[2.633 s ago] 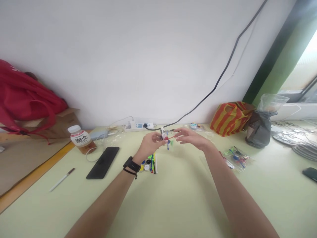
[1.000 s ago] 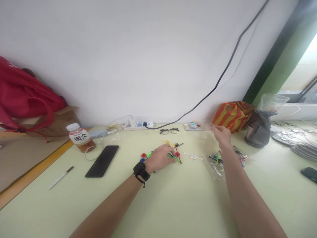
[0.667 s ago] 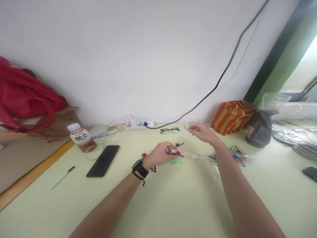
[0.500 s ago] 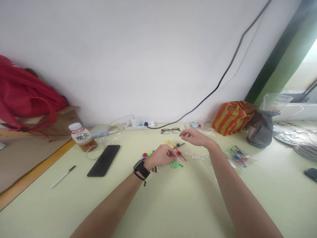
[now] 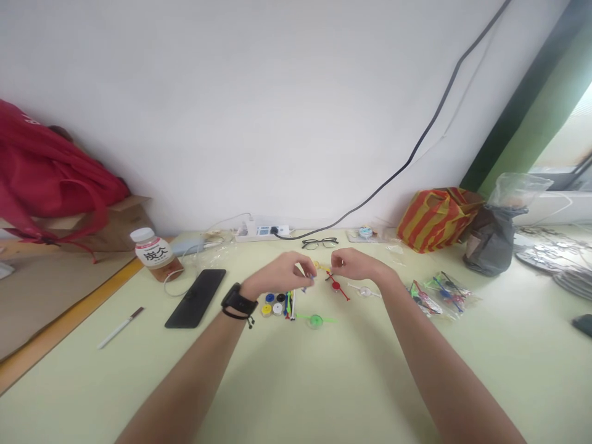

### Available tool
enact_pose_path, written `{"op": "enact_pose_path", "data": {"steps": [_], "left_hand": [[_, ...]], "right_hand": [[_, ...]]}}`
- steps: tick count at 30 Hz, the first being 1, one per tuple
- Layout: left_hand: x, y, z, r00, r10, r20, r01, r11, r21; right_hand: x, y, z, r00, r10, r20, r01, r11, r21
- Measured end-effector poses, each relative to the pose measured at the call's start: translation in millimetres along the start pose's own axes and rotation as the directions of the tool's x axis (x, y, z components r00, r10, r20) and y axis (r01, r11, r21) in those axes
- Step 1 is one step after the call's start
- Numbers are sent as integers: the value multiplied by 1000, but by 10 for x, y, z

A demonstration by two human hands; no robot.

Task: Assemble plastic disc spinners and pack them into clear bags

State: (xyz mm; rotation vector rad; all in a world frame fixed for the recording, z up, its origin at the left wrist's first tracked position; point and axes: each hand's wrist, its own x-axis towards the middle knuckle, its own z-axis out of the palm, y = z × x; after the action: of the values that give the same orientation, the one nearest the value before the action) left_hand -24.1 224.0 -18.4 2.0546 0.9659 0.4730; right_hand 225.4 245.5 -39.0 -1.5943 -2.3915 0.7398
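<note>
My left hand [image 5: 283,274], with a dark watch on its wrist, is raised a little over the table with thumb and fingers pinched on a small blue plastic piece [image 5: 304,289]. Just right of it, my right hand [image 5: 355,264] is closed; whatever its fingertips hold is hidden. Below the hands lies a green arrow spinner [image 5: 316,320] on a clear disc. A red arrow spinner [image 5: 336,286] and a white one [image 5: 365,291] are near my right hand, and a yellow one [image 5: 318,265] is partly covered. Coloured round caps [image 5: 277,308] sit beside loose arrow strips [image 5: 290,304].
Glasses [image 5: 319,243] and a power strip [image 5: 263,232] lie by the wall. On the left are a phone [image 5: 196,298], a pen [image 5: 121,328] and a bottle [image 5: 156,254]. Bagged spinners [image 5: 446,293], a striped bag [image 5: 437,219] and a grey bag [image 5: 491,246] are on the right.
My left hand has let go of the green spinner, moved left and up, and pinched a blue piece. The green spinner lies further left. My right hand's fingers have curled closed.
</note>
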Motion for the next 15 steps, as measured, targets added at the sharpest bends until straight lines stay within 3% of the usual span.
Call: {"op": "enact_pose_path", "data": {"steps": [5, 9, 12, 15], "left_hand": [[-46, -9, -233, 989, 31, -143, -36, 999, -33], [-34, -46, -236, 976, 43, -212, -50, 998, -30], [-38, -67, -255, 971, 37, -237, -47, 998, -40], [-49, -85, -281, 975, 44, -217, -55, 997, -47]], "right_hand": [[-76, -426, 107, 959, -90, 269, 81, 996, 45], [-42, -714, 273, 845, -166, 508, 155, 986, 65], [-20, -720, 291, 797, -149, 585, 149, 988, 48], [-41, -552, 197, 799, -79, 596, 95, 995, 5]]}}
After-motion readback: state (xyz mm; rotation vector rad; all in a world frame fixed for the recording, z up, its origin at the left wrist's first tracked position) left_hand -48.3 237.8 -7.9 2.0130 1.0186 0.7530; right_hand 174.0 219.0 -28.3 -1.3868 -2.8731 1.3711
